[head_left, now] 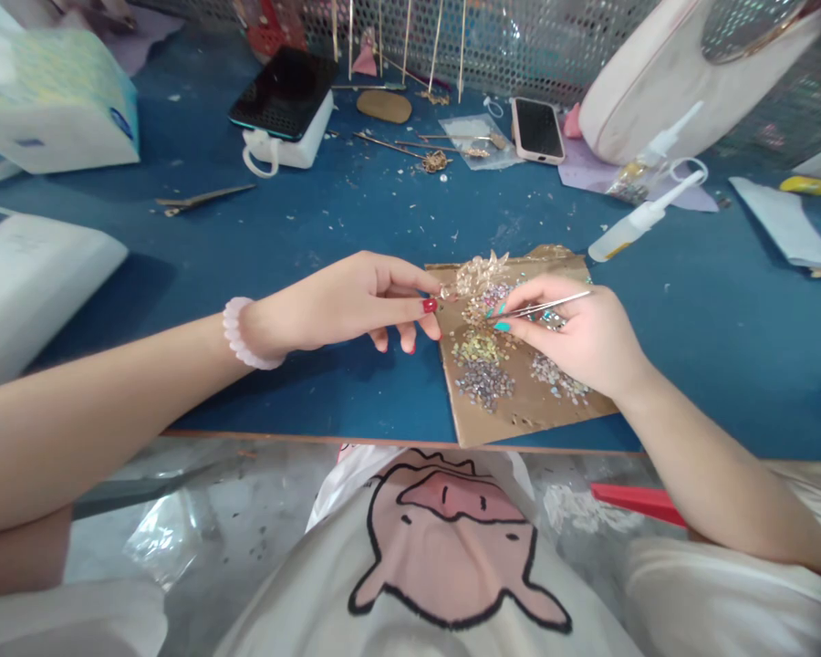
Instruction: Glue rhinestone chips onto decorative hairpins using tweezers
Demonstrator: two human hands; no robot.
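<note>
My left hand pinches the edge of a gold openwork metal ornament between thumb and index finger, its other fingers loosely curled. The ornament is just above the back of a brown cardboard sheet. My right hand is closed on slim metal tweezers, whose tips point down-left among small rhinestones. Sorted by colour, the stones lie in heaps on the cardboard: yellow stones, grey-violet stones and pale stones. Whether the tweezer tips grip a stone is too small to tell.
Two glue bottles lie to the right. A phone, hairpin sticks and a black device on a white box are at the back. Scissors and a tissue box are on the left.
</note>
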